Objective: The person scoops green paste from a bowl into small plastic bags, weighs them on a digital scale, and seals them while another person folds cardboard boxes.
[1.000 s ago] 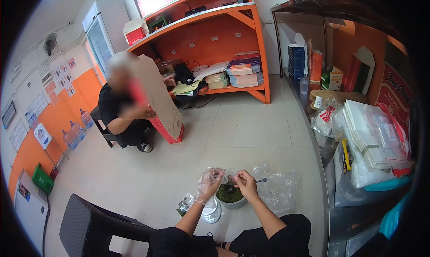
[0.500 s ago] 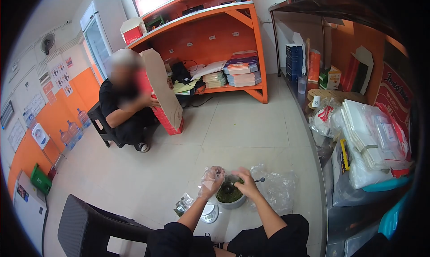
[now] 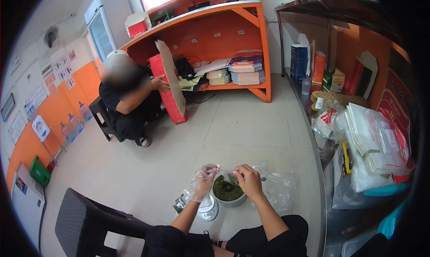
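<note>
The bowl point(image 3: 229, 195) of green stuff is sitting on the floor right in front of your knees, and everything else is placed around it. Your left hand point(image 3: 202, 182), in a clear glove, is hovering over the bowl's left rim, fingers pinching a small clear bag point(image 3: 222, 173). Your right hand point(image 3: 249, 182) is hanging over the bowl's right rim, fingers curled in and pinching the same bag; a spoon point(image 3: 233, 186) is lying in the greens, its handle poking out past the right rim. A scale point(image 3: 208, 209) is sitting just left of the bowl, nearly touching it. Crumpled plastic point(image 3: 280, 187) is lying just right of the bowl. Well beyond the bowl, a seated person point(image 3: 127, 100) is handling a flat carton point(image 3: 169, 87).
</note>
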`<state>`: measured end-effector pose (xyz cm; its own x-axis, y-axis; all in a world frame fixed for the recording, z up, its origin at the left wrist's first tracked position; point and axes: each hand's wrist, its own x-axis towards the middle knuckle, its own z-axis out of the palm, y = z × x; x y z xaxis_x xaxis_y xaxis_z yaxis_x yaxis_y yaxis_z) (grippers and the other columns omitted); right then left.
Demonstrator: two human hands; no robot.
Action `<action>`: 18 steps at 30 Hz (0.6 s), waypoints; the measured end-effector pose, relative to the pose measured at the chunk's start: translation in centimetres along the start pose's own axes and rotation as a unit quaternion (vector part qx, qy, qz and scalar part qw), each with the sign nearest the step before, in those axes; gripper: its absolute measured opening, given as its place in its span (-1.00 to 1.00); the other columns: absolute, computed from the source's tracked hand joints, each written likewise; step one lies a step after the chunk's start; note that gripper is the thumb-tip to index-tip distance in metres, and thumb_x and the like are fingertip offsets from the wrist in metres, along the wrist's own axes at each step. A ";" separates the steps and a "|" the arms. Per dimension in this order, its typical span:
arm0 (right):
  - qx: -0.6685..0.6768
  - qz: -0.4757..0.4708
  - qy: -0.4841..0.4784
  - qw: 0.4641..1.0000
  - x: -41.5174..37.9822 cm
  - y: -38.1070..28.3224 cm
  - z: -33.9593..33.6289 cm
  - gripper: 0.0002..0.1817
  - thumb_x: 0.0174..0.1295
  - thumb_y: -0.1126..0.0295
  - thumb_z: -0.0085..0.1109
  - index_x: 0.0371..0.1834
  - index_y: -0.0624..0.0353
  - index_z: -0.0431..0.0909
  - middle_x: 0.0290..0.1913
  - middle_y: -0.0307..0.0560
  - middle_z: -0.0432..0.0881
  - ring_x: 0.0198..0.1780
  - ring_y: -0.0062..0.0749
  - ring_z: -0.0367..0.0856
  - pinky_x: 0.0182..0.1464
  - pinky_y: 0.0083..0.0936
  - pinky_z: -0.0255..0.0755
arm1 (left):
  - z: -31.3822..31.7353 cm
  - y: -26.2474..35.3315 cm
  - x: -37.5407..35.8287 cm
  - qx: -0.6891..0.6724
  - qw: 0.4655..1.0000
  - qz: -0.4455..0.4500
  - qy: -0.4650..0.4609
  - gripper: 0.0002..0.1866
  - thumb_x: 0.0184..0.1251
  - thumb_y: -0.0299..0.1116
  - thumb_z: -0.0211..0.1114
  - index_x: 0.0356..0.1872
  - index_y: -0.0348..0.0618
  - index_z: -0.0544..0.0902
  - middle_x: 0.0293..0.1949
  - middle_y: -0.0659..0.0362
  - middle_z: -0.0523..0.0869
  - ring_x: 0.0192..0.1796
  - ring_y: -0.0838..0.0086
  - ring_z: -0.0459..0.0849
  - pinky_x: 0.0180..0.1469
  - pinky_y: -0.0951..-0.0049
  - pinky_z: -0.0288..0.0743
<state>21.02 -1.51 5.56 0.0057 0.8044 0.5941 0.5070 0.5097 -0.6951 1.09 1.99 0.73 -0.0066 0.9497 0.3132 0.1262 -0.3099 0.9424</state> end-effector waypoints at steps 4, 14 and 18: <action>-0.063 -0.040 -0.001 0.997 -0.9 0.0 0.1 -0.91 0.12 0.46 0.29 -0.35 0.24 0.62 -0.35 -0.06 0.68 -0.48 -0.31 0.62 -0.39 -0.45 0.48 | -5.4 3.0 -0.9 0.007 0.999 -0.026 0.045 -0.68 0.42 -0.30 0.23 0.04 -0.31 0.51 -0.09 0.08 0.66 -0.08 0.46 0.65 -0.03 0.45 0.55; 0.088 0.222 -0.061 0.969 -4.4 -5.1 2.5 -0.88 0.16 0.43 0.30 -0.37 0.27 0.64 -0.51 -0.16 0.67 -0.56 -0.60 0.56 -0.48 -0.58 0.41 | -18.5 2.7 -6.0 0.065 0.962 -0.133 0.228 -0.68 0.36 -0.30 0.24 0.02 -0.28 0.54 -0.11 0.10 0.67 -0.09 0.48 0.64 -0.02 0.48 0.51; 0.124 0.301 -0.042 0.944 -9.1 -4.1 7.5 -0.88 0.15 0.43 0.32 -0.39 0.27 0.66 -0.50 -0.18 0.67 -0.57 -0.66 0.54 -0.49 -0.63 0.39 | -19.0 3.7 -5.5 0.078 0.952 -0.098 0.279 -0.74 0.34 -0.31 0.24 -0.07 -0.26 0.60 -0.16 0.10 0.69 -0.12 0.49 0.65 -0.03 0.46 0.50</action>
<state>12.45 -8.64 0.00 0.1550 0.9874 0.0329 0.2159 -0.0013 -0.9764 -17.21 -5.23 4.72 -0.5653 0.8031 0.1882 0.2145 -0.0772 0.9737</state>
